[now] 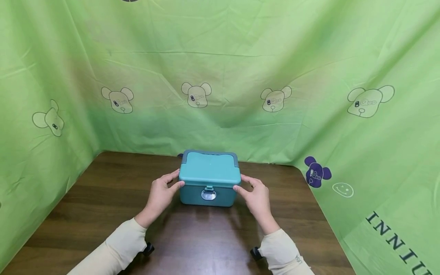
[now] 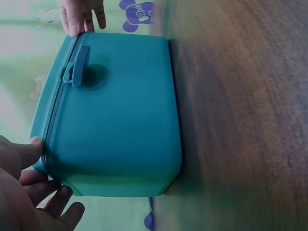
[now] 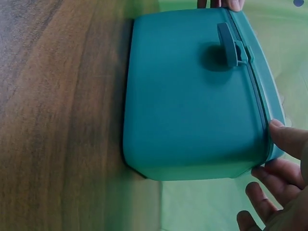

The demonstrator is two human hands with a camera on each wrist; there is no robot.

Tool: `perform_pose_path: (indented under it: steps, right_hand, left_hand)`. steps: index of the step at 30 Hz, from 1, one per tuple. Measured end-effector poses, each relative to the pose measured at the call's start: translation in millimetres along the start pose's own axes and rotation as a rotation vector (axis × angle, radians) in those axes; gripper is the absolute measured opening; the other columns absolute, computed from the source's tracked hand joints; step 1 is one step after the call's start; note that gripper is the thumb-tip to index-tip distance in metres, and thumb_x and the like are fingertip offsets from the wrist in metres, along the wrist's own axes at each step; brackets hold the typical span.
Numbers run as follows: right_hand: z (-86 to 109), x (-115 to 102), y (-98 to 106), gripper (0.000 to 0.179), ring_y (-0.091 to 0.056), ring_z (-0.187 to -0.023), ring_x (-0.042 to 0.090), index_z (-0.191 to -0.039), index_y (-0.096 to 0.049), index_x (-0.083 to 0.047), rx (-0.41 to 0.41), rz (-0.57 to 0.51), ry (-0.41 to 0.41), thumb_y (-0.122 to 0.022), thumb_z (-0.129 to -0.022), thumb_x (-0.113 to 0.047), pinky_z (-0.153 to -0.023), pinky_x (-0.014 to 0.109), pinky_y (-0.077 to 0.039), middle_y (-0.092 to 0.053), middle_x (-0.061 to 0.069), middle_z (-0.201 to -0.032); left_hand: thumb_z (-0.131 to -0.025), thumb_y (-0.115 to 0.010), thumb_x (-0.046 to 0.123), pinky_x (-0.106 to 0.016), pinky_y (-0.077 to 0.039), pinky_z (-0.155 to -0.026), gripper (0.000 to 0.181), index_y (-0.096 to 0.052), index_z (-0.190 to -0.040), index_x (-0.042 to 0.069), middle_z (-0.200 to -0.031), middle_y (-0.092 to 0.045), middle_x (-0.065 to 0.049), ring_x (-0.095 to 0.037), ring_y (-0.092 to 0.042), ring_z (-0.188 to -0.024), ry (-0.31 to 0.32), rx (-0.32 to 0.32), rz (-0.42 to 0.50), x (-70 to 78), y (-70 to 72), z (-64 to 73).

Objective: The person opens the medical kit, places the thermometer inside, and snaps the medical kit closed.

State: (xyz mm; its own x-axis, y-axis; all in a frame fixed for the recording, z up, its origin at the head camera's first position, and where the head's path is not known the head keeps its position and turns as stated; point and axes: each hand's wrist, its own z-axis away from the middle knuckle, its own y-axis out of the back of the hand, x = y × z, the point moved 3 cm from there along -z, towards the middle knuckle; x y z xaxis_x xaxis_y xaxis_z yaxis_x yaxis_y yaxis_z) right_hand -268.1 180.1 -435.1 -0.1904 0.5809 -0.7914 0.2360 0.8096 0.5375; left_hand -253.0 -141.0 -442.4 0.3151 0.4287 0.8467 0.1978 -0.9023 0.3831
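A teal storage box (image 1: 208, 196) with a carry handle folded down on its lid (image 1: 210, 168) stands on the table. Its front latch (image 2: 81, 66) sticks out from the wall, and the lid sits level on the body. At the left front corner my left hand (image 1: 160, 194) pinches the lid's edge, thumb on the front and fingers along the side. My right hand (image 1: 257, 196) mirrors it on the right corner, its thumb (image 3: 284, 134) at the seam and its lower fingers spread free. The inside of the box is hidden.
Dark wood-grain table (image 1: 113, 191) lies under the box, with its far edge close behind. Green printed cloth (image 1: 227, 130) hangs around the back and both sides. Black wrist straps (image 1: 148, 249) show beneath the pale sleeves.
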Motion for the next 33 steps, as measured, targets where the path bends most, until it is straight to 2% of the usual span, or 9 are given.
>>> perform_pose_path:
  steps: [4,10,17,22,27,33]
  right_hand:
    - [2.0,1,-1,0.05,-0.062,-0.126,0.031,-0.126,-0.074,-0.01,0.017,-0.003,0.014,-0.09,-0.081,-0.024,-0.105,0.053,-0.049,-0.072,0.011,-0.126]
    - [9.3,2,-1,0.048,-0.061,-0.121,0.03,-0.126,-0.074,-0.009,0.043,-0.012,0.017,-0.088,-0.083,-0.025,-0.103,0.054,-0.05,-0.073,0.01,-0.124]
    - [20.6,0,-5,0.043,-0.062,-0.114,0.029,-0.123,-0.074,-0.008,0.084,0.031,0.002,-0.086,-0.085,-0.025,-0.097,0.05,-0.051,-0.074,0.01,-0.119]
    - [28.5,-1,-7,0.041,-0.065,-0.104,0.029,-0.118,-0.075,-0.007,0.123,0.03,0.0,-0.087,-0.084,-0.026,-0.09,0.05,-0.053,-0.074,0.012,-0.112]
    - [38.1,-3,-10,0.036,-0.064,-0.101,0.026,-0.113,-0.075,-0.009,0.153,-0.002,-0.027,-0.087,-0.084,-0.027,-0.091,0.05,-0.053,-0.073,0.009,-0.108]
    - [52.4,-9,-22,0.032,-0.065,-0.098,0.023,-0.108,-0.076,-0.01,0.2,-0.019,0.034,-0.089,-0.081,-0.022,-0.088,0.048,-0.054,-0.074,0.003,-0.102]
  left_hand:
    - [-0.091,-0.078,0.016,-0.051,-0.05,-0.107,0.049,-0.064,-0.137,0.003,-0.14,-0.064,-0.012,-0.031,-0.059,-0.132,-0.01,0.016,-0.041,0.9,-2.6,2.9]
    - [-0.093,-0.077,0.017,-0.051,-0.052,-0.105,0.05,-0.063,-0.139,0.003,-0.141,-0.064,-0.011,-0.033,-0.061,-0.13,-0.004,0.037,-0.062,0.9,-8.1,7.0]
    - [-0.093,-0.078,0.019,-0.052,-0.055,-0.101,0.051,-0.063,-0.139,0.004,-0.136,-0.066,-0.015,-0.034,-0.064,-0.123,0.054,0.057,-0.05,1.3,-8.1,10.0]
    - [-0.09,-0.082,0.024,-0.053,-0.055,-0.101,0.056,-0.061,-0.138,0.004,-0.134,-0.064,-0.015,-0.036,-0.063,-0.123,0.085,0.035,-0.024,-3.7,-10.5,11.3]
    - [-0.088,-0.084,0.028,-0.053,-0.053,-0.103,0.061,-0.058,-0.138,0.004,-0.136,-0.062,-0.016,-0.035,-0.061,-0.127,0.136,0.01,0.001,-10.2,-14.8,9.8]
    - [-0.087,-0.084,0.033,-0.051,-0.053,-0.103,0.074,-0.051,-0.145,0.004,-0.141,-0.06,-0.018,-0.035,-0.06,-0.129,0.194,-0.033,0.004,-15.2,-20.1,7.4]
